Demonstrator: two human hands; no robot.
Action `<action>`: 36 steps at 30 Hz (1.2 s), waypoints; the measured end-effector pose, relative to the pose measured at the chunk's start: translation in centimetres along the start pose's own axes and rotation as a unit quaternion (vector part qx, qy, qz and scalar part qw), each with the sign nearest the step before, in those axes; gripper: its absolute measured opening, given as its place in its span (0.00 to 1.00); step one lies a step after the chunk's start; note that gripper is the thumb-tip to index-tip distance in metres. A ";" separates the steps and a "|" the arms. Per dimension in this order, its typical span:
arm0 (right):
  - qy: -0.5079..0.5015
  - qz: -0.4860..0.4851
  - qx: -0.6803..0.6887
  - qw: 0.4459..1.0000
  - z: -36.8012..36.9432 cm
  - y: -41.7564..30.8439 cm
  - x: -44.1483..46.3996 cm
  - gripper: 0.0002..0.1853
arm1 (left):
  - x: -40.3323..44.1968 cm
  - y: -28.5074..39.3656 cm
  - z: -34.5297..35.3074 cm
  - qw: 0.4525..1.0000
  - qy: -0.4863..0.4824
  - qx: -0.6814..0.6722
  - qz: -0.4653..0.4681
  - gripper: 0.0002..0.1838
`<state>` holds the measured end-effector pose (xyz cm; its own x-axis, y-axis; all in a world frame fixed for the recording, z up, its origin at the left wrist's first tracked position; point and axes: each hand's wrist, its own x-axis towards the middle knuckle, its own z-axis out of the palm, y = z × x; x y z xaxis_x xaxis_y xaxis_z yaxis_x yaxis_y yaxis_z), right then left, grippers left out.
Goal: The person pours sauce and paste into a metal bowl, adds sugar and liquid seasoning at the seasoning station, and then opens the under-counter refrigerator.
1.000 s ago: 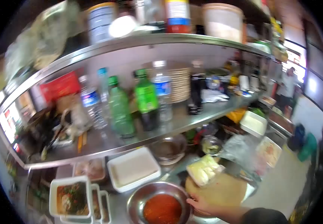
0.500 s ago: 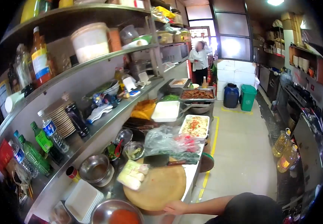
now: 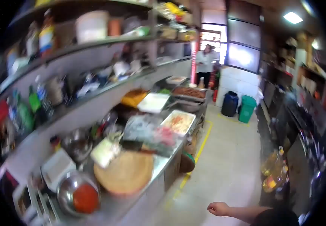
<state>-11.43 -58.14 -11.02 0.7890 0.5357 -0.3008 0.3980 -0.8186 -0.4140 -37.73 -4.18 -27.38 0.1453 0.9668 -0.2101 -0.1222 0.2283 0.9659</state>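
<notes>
My right hand [image 3: 218, 208] hangs over the floor at the lower right, its fingers curled in with nothing visible in them. It is clear of the counter and touches nothing. To its left lies a round wooden board [image 3: 124, 172], with a pale vegetable in a wrapper [image 3: 105, 152] on its left edge and a cleaver [image 3: 133, 145] at its back. A steel bowl of red sauce [image 3: 86, 197] stands at the counter's lower left. My left hand is out of view.
White trays [image 3: 154, 103] and a tray of chopped food [image 3: 178, 122] line the counter. A person in a white top [image 3: 205, 62] stands at the far end. Blue [image 3: 229, 104] and green [image 3: 247, 109] bins stand behind. Oil bottles [image 3: 274, 173] are on the right.
The view has swung right, from the shelves to the aisle. My right hand has left the edge of the round board and is now over the floor to the right.
</notes>
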 end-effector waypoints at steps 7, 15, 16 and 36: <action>-0.040 -0.181 -0.082 0.979 0.3 -2.4 -3.2 0.07 | 2.1 -5.2 -7.1 0.988 0.035 0.142 0.042 0.38; -0.181 -0.316 -0.119 0.924 10.5 -10.2 -3.2 0.08 | -18.7 -4.2 -10.4 0.945 -0.025 0.309 0.110 0.37; -0.201 -0.339 -0.115 0.912 12.7 -11.7 -3.3 0.09 | -23.4 -6.6 -11.9 0.936 -0.060 0.268 0.221 0.41; -0.044 0.208 0.545 0.811 34.4 -35.0 2.0 0.32 | -41.6 -4.1 -42.5 0.900 0.270 -0.139 -0.313 0.14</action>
<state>-39.86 -21.32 -26.71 0.6934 0.3128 -0.6491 -0.5813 -0.2894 -0.7605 -84.97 -40.51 -29.01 -0.2172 0.5366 -0.8154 -0.4347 0.6947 0.5730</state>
